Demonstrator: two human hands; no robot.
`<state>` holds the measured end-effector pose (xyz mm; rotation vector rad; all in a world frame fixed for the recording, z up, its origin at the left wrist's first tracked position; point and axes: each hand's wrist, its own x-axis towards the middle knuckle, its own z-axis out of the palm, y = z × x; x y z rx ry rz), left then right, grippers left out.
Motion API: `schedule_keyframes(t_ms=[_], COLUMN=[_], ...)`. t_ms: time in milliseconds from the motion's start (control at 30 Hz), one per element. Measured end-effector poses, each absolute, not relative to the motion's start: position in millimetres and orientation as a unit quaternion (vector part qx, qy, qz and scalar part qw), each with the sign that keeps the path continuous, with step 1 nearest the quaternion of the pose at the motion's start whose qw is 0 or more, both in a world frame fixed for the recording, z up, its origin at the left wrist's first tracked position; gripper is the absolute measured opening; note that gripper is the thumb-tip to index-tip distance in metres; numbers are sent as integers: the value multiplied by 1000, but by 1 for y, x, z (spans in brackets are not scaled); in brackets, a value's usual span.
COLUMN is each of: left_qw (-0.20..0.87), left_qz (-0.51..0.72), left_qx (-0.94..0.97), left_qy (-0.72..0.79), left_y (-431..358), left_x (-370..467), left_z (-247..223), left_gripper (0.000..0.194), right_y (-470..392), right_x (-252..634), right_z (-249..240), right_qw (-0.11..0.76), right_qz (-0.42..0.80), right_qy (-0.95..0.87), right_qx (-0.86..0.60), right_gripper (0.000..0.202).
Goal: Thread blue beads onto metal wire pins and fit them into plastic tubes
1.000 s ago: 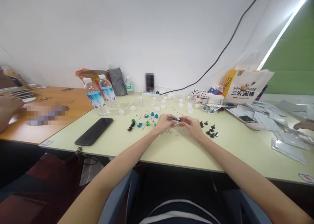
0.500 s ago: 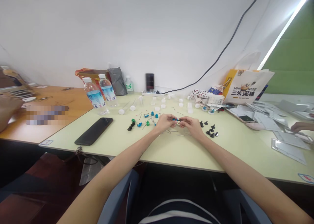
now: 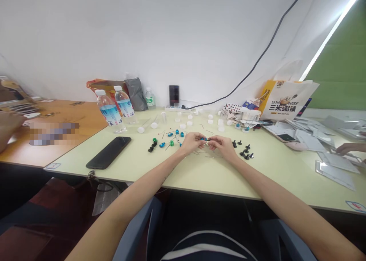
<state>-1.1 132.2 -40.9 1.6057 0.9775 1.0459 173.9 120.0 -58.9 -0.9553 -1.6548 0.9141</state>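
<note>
My left hand (image 3: 192, 142) pinches a small blue piece (image 3: 203, 139) above the middle of the table. Fingertip to fingertip with it, my right hand (image 3: 221, 144) is closed on a small dark piece, mostly hidden by the fingers. The two pieces meet or nearly meet between my hands; I cannot tell if they are joined. Left of my hands lie several blue pieces (image 3: 177, 132), a green piece (image 3: 171, 143) and black pieces (image 3: 152, 146). Several black stemmed parts (image 3: 246, 152) stand and lie to the right. Thin metal rods (image 3: 209, 157) lie under and around my hands.
White caps (image 3: 190, 123) and clear tubes (image 3: 147, 124) are at the back. A black phone (image 3: 109, 152) and water bottles (image 3: 125, 104) stand or lie at left. A paper bag (image 3: 286, 100) and flat white packets (image 3: 334, 163) are at right, near another person's hand (image 3: 350, 148).
My hands stay together in almost the same place, with only a slight shift of the fingers. The whole view has moved a little.
</note>
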Motion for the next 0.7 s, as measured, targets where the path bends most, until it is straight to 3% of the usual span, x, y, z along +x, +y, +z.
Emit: schedule_keyframes(t_ms=[700], left_qw=[478], left_qz=[420], left_qx=[661], left_qy=[397], left_y=[133], left_x=[-1], left_z=[-42], left_gripper=[17], right_y=[122], right_x=[176], right_z=[-62], right_qw=[489], right_qz=[374], right_qy=[-689], right_qx=[-383], right_gripper=[24])
